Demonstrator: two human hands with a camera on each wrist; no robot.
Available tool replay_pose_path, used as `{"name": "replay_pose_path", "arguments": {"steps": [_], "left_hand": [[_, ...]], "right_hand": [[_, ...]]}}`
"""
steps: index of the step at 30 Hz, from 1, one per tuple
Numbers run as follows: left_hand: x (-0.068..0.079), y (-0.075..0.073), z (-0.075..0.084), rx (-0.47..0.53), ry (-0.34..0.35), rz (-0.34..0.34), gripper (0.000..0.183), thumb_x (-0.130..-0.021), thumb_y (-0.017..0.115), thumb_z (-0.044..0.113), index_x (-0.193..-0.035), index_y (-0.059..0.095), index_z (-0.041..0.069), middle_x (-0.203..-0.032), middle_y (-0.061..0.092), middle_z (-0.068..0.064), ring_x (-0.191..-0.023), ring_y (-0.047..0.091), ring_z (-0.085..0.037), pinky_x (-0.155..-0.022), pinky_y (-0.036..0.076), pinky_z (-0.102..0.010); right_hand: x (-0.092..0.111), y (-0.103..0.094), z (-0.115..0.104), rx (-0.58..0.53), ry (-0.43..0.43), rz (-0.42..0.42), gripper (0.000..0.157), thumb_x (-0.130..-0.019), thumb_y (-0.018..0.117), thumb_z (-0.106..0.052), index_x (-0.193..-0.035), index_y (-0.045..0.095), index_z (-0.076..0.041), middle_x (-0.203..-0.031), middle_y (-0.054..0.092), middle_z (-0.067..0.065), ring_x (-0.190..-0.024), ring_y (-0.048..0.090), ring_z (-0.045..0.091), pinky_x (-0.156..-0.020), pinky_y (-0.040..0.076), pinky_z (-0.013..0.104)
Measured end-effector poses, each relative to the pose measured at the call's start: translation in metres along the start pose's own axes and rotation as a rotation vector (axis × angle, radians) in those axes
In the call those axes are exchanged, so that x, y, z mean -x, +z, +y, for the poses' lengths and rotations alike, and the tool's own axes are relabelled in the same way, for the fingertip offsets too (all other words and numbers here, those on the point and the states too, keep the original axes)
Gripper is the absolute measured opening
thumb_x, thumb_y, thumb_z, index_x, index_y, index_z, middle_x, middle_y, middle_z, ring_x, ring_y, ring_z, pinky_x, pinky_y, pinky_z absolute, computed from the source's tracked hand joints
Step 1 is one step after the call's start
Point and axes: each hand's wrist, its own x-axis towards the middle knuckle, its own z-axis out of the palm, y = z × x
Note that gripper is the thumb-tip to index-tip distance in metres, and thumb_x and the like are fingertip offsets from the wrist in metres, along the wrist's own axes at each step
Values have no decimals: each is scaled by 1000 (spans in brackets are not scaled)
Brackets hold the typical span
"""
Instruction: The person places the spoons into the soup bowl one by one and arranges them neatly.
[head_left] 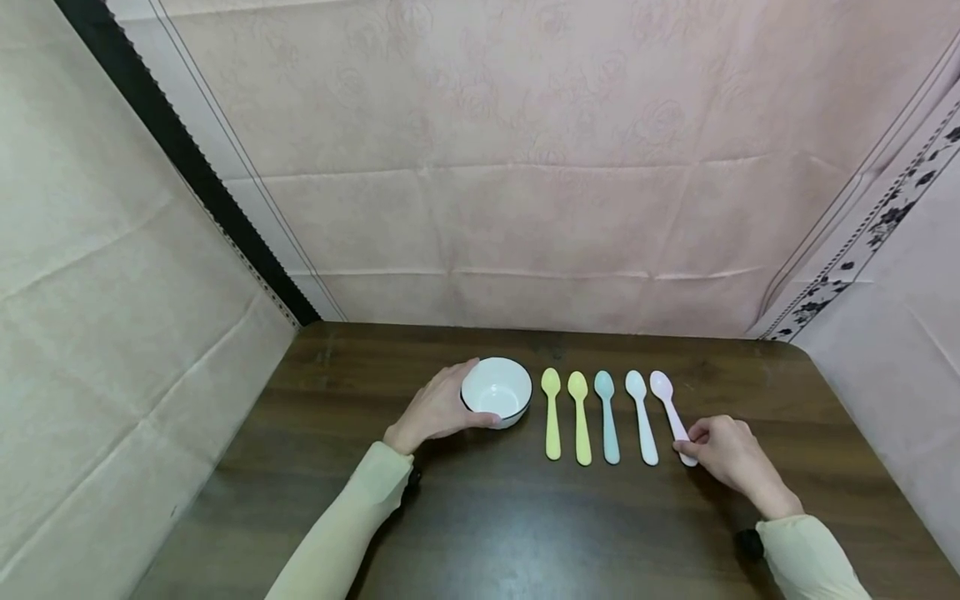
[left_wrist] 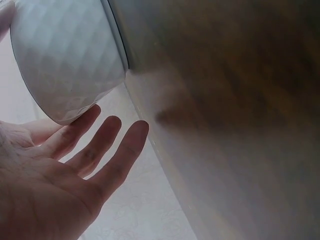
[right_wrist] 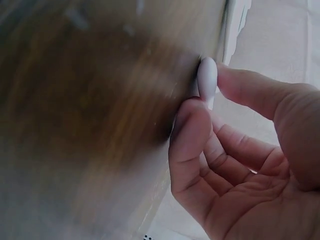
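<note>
A white bowl (head_left: pixel 497 388) with a dark rim stands at the middle of the table. My left hand (head_left: pixel 444 404) holds it from the left, thumb on the near side and fingers on the far side; the left wrist view shows the bowl's dimpled outer wall (left_wrist: pixel 67 55). To its right lie two yellow-green spoons (head_left: pixel 552 421), a blue spoon (head_left: pixel 608 421) and a pale blue-white spoon (head_left: pixel 643 421) in a row. At the row's right end, my right hand (head_left: pixel 731 454) pinches the handle end of a lilac spoon (head_left: pixel 670 404), which lies slightly slanted.
All of it is on a dark wooden table (head_left: pixel 525 525) with rounded far corners. Pale patterned cloth (head_left: pixel 525 208) hangs behind the far edge, and more cloth flanks the left and right sides.
</note>
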Motion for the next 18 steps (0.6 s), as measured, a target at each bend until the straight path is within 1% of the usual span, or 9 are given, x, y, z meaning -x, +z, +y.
{"name": "replay_pose_path", "arguments": {"steps": [5,8,18], "left_hand": [[-1,0,0,6,-12,-8,112,-77,95,59,-165,45,12,-160,59,-14,-144,57,-39,-110,51,-66],[-1,-1,1,9,-14,-11,112,-77,95,59,-165,45,11,-159,59,-14,-144,57,-39,-111,51,-66],[-1,-3,3,19,-14,-18,111,-76,97,56,-165,46,11,-156,62,-14,-143,57,-40,-111,51,-64]], "right_hand": [[-2,-2,1,-17,53,-26,23,-96,82,-27,-89,79,-5,-80,75,-1,-78,59,17,-71,46,34],[-2,-1,2,-31,70,-30,24,-96,83,-28,-90,79,-5,-82,75,1,-78,58,18,-70,46,34],[-4,-1,3,-37,72,-33,24,-96,83,-29,-87,79,-7,-78,74,-2,-77,58,17,-71,46,34]]}}
